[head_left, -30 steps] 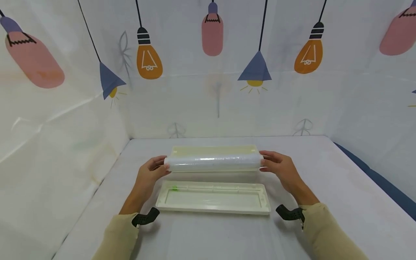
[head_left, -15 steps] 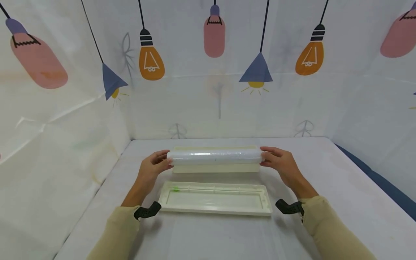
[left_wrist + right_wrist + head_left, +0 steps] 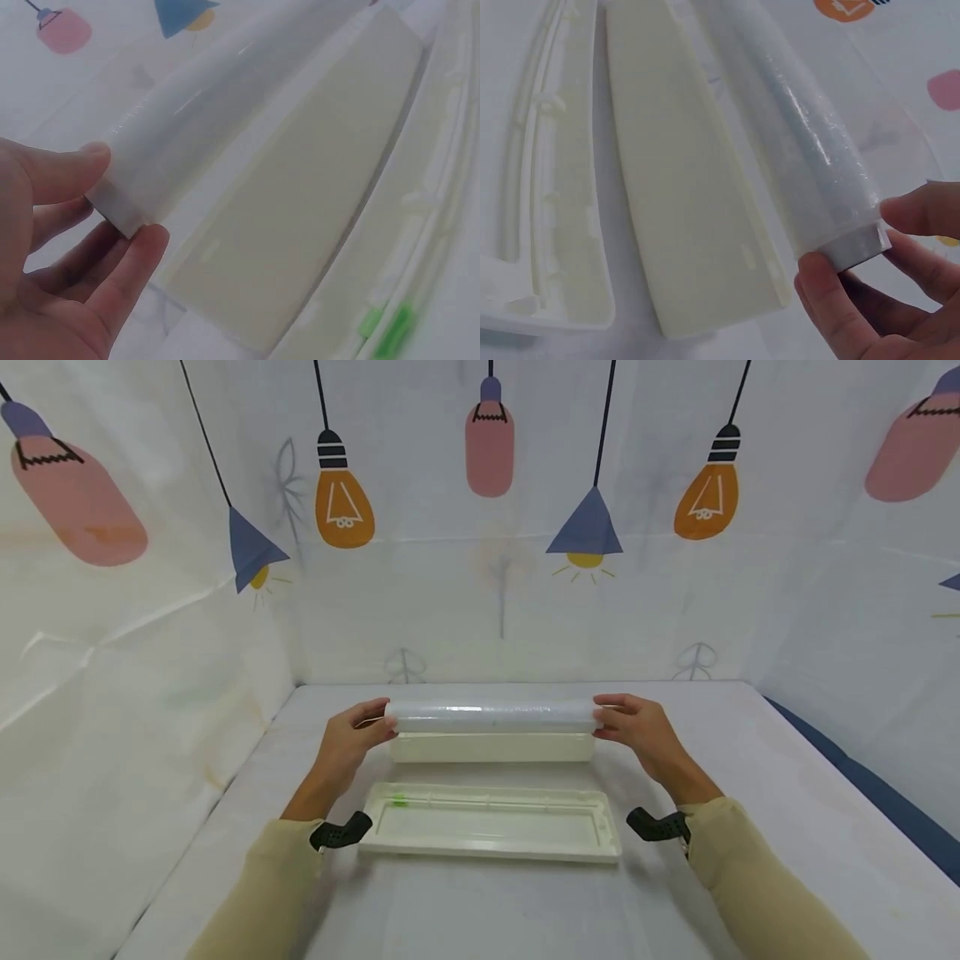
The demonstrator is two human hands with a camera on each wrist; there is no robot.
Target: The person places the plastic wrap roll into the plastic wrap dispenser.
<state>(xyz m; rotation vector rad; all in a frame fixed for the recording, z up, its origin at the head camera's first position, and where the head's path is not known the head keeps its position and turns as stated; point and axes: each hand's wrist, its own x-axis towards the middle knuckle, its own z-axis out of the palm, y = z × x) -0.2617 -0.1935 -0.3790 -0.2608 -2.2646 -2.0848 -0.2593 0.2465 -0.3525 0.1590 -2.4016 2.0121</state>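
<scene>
A roll of clear cling film (image 3: 491,716) lies level across the head view, raised over a long cream plastic box (image 3: 491,748). My left hand (image 3: 348,745) holds its left end, thumb on top and fingers at the tube's edge, as the left wrist view shows on the roll (image 3: 191,124). At the other end my right hand (image 3: 647,735) grips the tube, whose bare grey core end (image 3: 859,246) sticks out of the film in the right wrist view. Nearer to me lies a shallow cream lid (image 3: 491,831), inner side up, with a green mark (image 3: 394,330) near its left end.
The white tabletop (image 3: 480,910) runs out to both sides. Behind it hangs a white sheet (image 3: 427,602) printed with lamps and bulbs. A dark blue strip (image 3: 862,777) shows along the table's right edge. Black wrist straps (image 3: 341,832) sit at both sleeves.
Both hands have lifted the cling film roll up and away from me, from low at the box to above its far side. More of the box's front shows. The lid has stayed put.
</scene>
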